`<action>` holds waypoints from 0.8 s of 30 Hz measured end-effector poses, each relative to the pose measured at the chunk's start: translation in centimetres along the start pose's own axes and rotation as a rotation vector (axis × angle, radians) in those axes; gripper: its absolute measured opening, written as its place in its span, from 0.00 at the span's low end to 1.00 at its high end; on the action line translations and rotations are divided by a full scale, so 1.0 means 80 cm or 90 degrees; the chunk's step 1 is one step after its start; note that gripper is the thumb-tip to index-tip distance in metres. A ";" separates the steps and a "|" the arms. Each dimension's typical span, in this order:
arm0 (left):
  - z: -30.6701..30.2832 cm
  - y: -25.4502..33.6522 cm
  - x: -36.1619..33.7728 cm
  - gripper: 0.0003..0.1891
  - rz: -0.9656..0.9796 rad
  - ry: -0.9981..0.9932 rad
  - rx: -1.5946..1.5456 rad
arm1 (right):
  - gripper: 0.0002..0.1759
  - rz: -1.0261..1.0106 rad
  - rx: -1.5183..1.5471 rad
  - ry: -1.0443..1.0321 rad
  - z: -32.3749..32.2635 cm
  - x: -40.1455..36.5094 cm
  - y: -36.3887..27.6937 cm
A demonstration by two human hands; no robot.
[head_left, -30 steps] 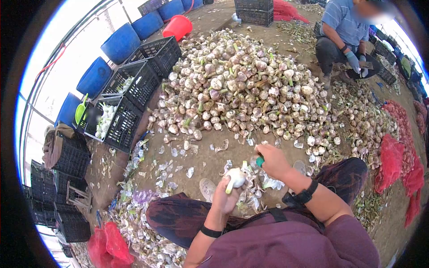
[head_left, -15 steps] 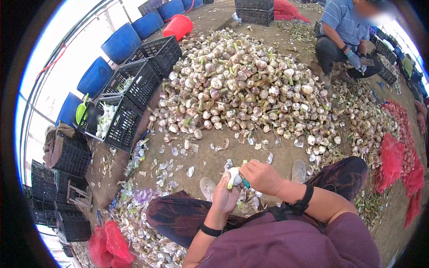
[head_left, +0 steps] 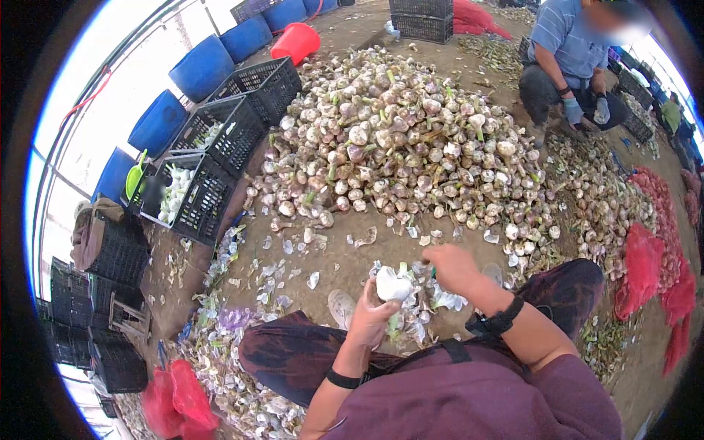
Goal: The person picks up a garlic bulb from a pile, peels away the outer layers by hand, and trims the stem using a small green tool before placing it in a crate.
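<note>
Head view: your left hand [head_left: 369, 317] grasps a white garlic bulb [head_left: 394, 284], held above the peels [head_left: 422, 321] on the ground between your legs. Your right hand [head_left: 455, 270], apart from the bulb, is clenched on a green tool [head_left: 433, 273], mostly hidden by your fingers. Beyond your hands lies the garlic pile [head_left: 411, 147]; black crates [head_left: 204, 213] stand to its left, a crouching person [head_left: 565, 44] to its right
</note>
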State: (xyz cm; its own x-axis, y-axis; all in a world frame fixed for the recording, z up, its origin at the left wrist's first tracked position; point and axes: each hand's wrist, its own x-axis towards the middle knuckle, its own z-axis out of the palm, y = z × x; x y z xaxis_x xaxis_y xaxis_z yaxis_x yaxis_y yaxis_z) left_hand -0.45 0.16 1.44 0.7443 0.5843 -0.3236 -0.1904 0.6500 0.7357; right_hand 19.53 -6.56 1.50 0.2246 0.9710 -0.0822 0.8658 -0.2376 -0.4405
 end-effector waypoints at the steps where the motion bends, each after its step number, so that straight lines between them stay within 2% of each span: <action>1: -0.006 -0.004 0.006 0.31 0.018 0.016 0.050 | 0.18 -0.017 0.040 -0.072 -0.009 -0.003 -0.007; 4: -0.007 -0.005 0.009 0.29 0.082 0.018 0.155 | 0.21 -0.033 0.412 0.007 -0.030 -0.008 -0.050; 5: -0.006 -0.003 0.008 0.31 0.126 0.041 0.314 | 0.20 -0.027 0.433 0.012 -0.035 -0.008 -0.058; 7: -0.003 0.000 0.007 0.34 0.213 0.083 0.634 | 0.16 -0.113 0.352 0.008 -0.026 -0.002 -0.061; 9: -0.004 -0.005 0.008 0.34 0.256 0.100 0.667 | 0.10 -0.166 0.278 -0.018 -0.023 0.000 -0.063; 10: -0.004 -0.007 0.008 0.33 0.276 0.108 0.683 | 0.09 -0.115 0.331 0.000 -0.022 0.001 -0.064; 13: -0.002 -0.007 0.007 0.34 0.328 0.074 0.569 | 0.07 0.058 0.523 0.071 -0.009 0.009 -0.052; 16: 0.001 -0.004 0.005 0.35 0.343 0.063 0.469 | 0.10 0.352 0.933 0.091 0.018 0.023 -0.018; 17: 0.001 -0.004 0.005 0.35 0.335 0.075 0.445 | 0.15 0.310 0.828 0.048 0.034 0.024 0.001; 20: 0.004 0.000 0.007 0.36 0.308 0.098 0.415 | 0.20 0.048 0.400 0.090 0.017 0.002 -0.012; 21: 0.006 0.000 0.011 0.37 0.303 0.107 0.413 | 0.26 0.035 0.520 0.034 0.017 0.001 -0.016; 22: 0.001 -0.007 0.017 0.35 0.305 0.113 0.415 | 0.27 -0.011 0.481 0.028 0.013 -0.003 -0.024; 23: -0.005 -0.008 0.015 0.33 0.261 0.151 0.608 | 0.29 -0.070 0.444 0.019 0.010 -0.003 -0.037; 24: -0.015 -0.018 0.015 0.32 0.253 0.132 0.647 | 0.30 -0.138 0.418 0.015 0.021 -0.001 -0.045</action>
State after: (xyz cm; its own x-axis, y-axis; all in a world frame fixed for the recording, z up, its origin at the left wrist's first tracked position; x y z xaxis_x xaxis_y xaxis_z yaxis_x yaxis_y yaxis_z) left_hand -0.06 0.51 -0.70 0.6065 0.7948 0.0207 0.2923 -0.2471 0.9239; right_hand 15.63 -5.71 1.55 0.0931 0.9919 0.0860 0.4438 0.0360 -0.8954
